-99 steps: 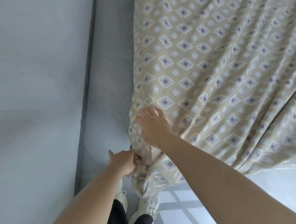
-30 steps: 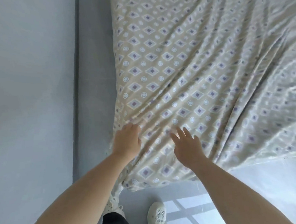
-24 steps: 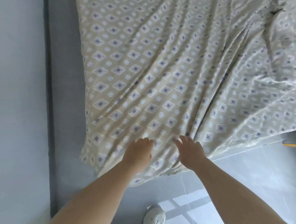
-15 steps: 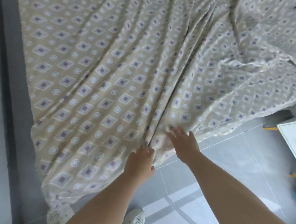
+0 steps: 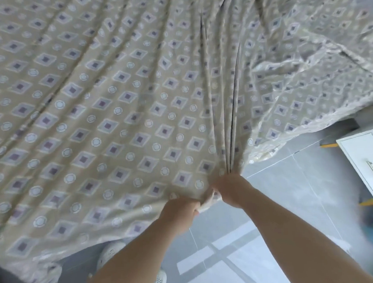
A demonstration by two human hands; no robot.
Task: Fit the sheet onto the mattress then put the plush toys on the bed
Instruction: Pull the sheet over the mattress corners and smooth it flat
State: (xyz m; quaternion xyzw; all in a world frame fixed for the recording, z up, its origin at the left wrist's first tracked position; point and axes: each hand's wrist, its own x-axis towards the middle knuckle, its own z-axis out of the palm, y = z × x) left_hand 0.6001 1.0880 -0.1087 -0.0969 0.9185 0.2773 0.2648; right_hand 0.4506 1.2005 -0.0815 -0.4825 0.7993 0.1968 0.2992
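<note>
Because the sheet [image 5: 134,100] lies loose and rumpled over the bed, its near edge overhanging the floor [image 5: 273,201], I judge fitting unfinished. Beside the bed stands a white cabinet [image 5: 368,168]. My right hand [image 5: 230,189] bunches gathered pleats; my left hand [image 5: 181,210] pinches the hem beside it, presumably to pull fabric taut. No plush toys appear.
</note>
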